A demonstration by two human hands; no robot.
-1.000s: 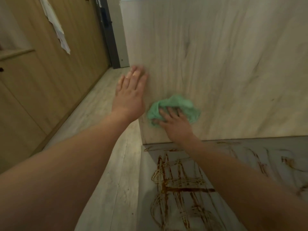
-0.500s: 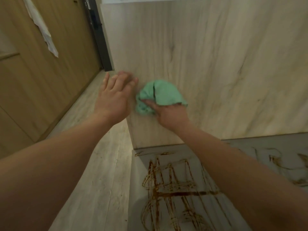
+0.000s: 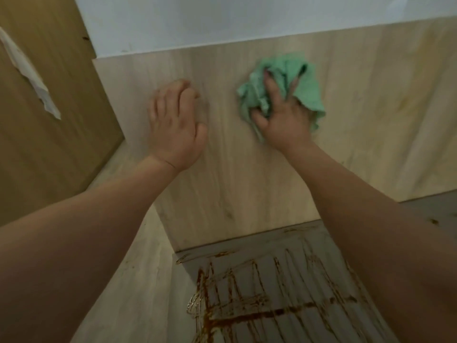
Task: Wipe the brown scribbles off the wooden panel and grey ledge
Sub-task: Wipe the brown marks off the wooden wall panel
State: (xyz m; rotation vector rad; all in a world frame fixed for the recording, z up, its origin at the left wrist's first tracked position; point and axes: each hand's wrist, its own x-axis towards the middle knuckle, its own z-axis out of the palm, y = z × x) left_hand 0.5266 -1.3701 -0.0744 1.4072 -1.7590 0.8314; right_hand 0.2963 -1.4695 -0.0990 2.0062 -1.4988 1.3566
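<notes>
A pale wooden panel (image 3: 247,181) filled the middle of the frame, standing upright, its fine grain running top to bottom and its surface matte and smooth. A faint yellowish tinge showed on it toward the right edge of the frame. Above its straight top edge lay a plain white wall (image 3: 222,21). At the left stood a darker brown cabinet front (image 3: 49,157) with a wood grain, and below it a floor (image 3: 138,293) of light planks ran toward the lower left corner.

At the bottom centre the flat grey ledge (image 3: 249,248) met the foot of the panel. Brown scribbles (image 3: 247,315) covered it: one thick glossy stroke lay left to right, rising slightly toward the right, and many thinner strokes crossed it, running up and down the frame.

Two bare forearms reached in from the lower corners. The left hand (image 3: 173,125) rested on the panel left of centre, fingers bent at the knuckles, its grip apart and holding nothing. The right hand (image 3: 282,115) pressed a crumpled green cloth (image 3: 306,95) against the panel in the upper right of centre, near the top edge. Its grip was clamped on the cloth, with fingers spread and dug into the folds and the thumb hooked under the left side. The soft, wrinkled cloth bunched wider than tall.

A torn white paper strip (image 3: 32,78) hung on the cabinet front at the upper left.
</notes>
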